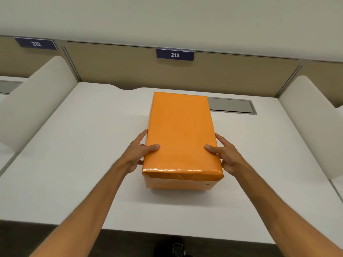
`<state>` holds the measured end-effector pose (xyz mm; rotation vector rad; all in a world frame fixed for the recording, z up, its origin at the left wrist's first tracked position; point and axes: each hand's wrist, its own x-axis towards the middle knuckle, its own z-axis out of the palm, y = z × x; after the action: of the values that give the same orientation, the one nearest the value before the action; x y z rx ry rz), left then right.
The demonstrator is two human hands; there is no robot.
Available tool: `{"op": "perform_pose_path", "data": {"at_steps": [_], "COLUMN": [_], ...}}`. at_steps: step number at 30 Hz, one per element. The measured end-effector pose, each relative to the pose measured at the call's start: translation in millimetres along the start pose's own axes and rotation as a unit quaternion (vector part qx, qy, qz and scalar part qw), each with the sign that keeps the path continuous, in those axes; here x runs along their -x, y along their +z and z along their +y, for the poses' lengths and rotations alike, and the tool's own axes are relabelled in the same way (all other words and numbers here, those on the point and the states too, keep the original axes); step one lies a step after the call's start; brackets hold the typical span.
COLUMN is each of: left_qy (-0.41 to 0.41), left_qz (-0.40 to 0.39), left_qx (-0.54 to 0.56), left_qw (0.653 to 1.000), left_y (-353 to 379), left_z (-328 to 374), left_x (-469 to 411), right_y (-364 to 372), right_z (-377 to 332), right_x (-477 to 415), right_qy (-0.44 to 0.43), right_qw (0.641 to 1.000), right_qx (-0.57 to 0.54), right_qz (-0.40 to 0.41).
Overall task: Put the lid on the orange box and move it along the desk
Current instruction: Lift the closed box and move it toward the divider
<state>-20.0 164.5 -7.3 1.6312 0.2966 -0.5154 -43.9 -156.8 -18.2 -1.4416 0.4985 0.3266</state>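
An orange box [178, 184] stands in the middle of the white desk [78, 164], long side running away from me. Its orange lid [181, 130] sits on top and covers it fully. My left hand [138, 154] holds the near left side, thumb on the lid's top, fingers down the side. My right hand [225, 154] holds the near right side in the same way. Whether the box rests on the desk or hangs just above it I cannot tell.
White side dividers rise at the left [37, 101] and right [311, 123] of the desk. A grey cable slot [232, 105] lies behind the box at the right. A tan back panel carries a sign reading 213 [175, 55]. The desk's front edge is near me.
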Motion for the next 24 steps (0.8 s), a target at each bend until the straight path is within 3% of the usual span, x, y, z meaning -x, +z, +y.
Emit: {"op": "perform_pose_path", "data": {"at_steps": [12, 24], "left_qy": [0.026, 0.011], "left_qz": [0.084, 0.131], "left_qx": [0.007, 0.039], "left_qw": [0.996, 0.991], "left_y": [-49, -167], "left_z": [31, 43], "left_x": [6, -6], "right_y": [55, 178], "right_z": [-47, -69], "right_x": [-41, -78], "right_qy": [-0.027, -0.029], "right_qw": [0.998, 0.993], "right_qx": [0.023, 0.02], "right_qz": [-0.061, -0.113]}}
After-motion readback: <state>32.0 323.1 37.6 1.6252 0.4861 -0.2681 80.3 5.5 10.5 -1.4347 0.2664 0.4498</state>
